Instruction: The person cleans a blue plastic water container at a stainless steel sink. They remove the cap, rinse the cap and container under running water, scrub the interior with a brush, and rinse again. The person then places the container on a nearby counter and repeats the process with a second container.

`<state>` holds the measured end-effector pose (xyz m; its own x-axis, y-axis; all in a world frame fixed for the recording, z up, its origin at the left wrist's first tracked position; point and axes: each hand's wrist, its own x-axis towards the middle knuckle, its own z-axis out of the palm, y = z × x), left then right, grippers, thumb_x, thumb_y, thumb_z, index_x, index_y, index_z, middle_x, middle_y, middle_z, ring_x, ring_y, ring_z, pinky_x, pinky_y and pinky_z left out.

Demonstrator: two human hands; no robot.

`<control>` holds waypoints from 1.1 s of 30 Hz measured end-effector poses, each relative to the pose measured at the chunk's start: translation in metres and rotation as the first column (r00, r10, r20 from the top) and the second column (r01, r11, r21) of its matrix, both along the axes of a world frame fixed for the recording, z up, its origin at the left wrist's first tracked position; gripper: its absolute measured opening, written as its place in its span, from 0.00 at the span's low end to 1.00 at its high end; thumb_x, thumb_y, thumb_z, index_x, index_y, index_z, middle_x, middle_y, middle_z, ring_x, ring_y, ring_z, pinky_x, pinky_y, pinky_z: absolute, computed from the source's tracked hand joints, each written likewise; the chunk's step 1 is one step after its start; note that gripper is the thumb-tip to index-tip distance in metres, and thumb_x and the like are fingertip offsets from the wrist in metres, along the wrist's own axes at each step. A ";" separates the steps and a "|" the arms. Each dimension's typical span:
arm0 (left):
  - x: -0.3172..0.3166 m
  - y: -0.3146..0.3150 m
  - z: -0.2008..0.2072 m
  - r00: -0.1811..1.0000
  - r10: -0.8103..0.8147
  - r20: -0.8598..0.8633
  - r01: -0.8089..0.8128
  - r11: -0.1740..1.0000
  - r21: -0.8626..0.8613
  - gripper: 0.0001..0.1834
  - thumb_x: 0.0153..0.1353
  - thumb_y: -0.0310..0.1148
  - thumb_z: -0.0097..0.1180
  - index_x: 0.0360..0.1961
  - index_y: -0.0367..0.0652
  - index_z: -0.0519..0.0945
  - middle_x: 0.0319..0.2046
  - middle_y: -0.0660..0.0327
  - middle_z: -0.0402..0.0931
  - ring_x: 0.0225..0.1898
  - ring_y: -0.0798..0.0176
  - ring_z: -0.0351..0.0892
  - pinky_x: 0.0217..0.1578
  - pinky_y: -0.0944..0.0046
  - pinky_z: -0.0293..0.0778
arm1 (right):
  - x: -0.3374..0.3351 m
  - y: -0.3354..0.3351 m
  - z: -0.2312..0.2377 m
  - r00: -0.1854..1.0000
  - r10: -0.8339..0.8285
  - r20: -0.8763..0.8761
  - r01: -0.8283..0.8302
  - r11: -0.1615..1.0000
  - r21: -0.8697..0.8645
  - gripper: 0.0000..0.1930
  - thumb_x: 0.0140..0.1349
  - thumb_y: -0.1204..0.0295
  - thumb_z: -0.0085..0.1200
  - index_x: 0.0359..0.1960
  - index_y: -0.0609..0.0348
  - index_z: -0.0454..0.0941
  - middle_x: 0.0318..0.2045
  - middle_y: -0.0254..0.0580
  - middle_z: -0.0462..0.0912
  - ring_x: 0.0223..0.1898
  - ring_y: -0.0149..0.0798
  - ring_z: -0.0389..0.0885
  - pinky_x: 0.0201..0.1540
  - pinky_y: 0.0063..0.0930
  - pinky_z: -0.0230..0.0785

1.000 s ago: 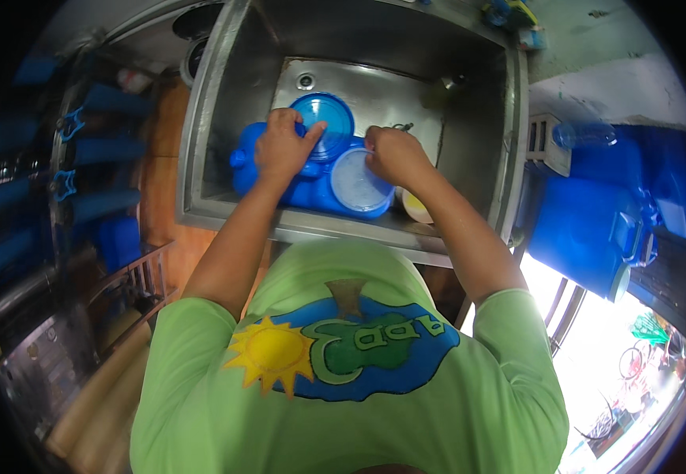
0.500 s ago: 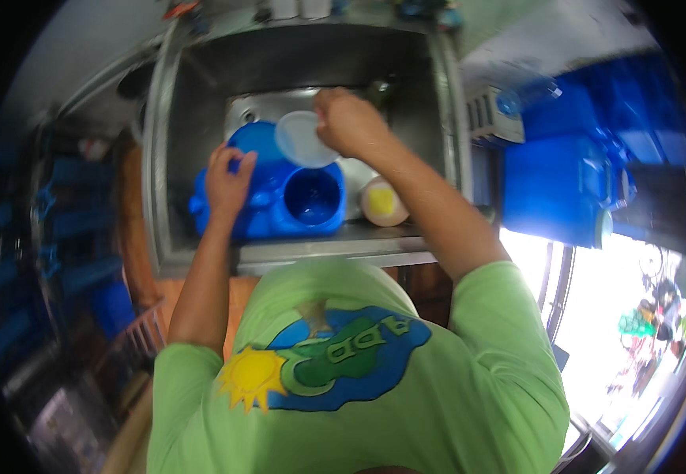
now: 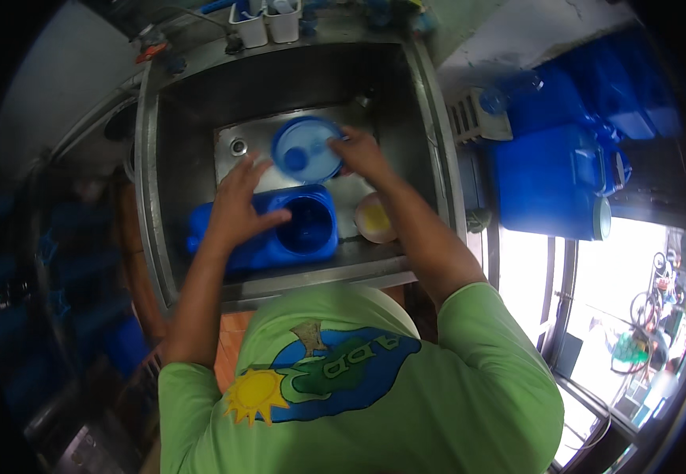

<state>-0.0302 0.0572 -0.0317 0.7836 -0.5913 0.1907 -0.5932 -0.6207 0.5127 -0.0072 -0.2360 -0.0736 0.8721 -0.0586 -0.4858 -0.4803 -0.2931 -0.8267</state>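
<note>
While your right hand (image 3: 362, 154) holds the blue-rimmed lid (image 3: 321, 156), your left hand (image 3: 240, 205) spreads wide over the container (image 3: 260, 248); uncovering seems done, next move probably needs steady grip.

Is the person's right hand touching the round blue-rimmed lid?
Touching: the head view shows the right hand gripping the right side of the blue-rimmed lid, with no gap between them.

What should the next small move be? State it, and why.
Probably bring the left hand to the left edge of the blue-rimmed disc: the right hand appears to grip only its right side, and the left hand is open nearby.
</note>
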 end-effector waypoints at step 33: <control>0.024 0.056 -0.067 0.424 0.210 -0.881 -0.717 0.673 -0.185 0.24 0.70 0.48 0.58 0.52 0.35 0.77 0.29 0.58 0.80 0.26 0.66 0.79 0.31 0.66 0.76 | -0.107 -0.120 -0.037 0.960 0.163 0.227 0.216 0.082 -0.973 0.26 0.57 0.64 0.66 0.59 0.49 0.77 0.71 0.50 0.64 0.68 0.54 0.66 0.64 0.53 0.64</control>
<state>-0.0067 0.1130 -0.0988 0.8618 -0.0976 -0.4978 0.4769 -0.1786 0.8606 -0.1143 -0.3560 -0.1102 0.9107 -0.3403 0.2339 -0.3779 -0.9153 0.1396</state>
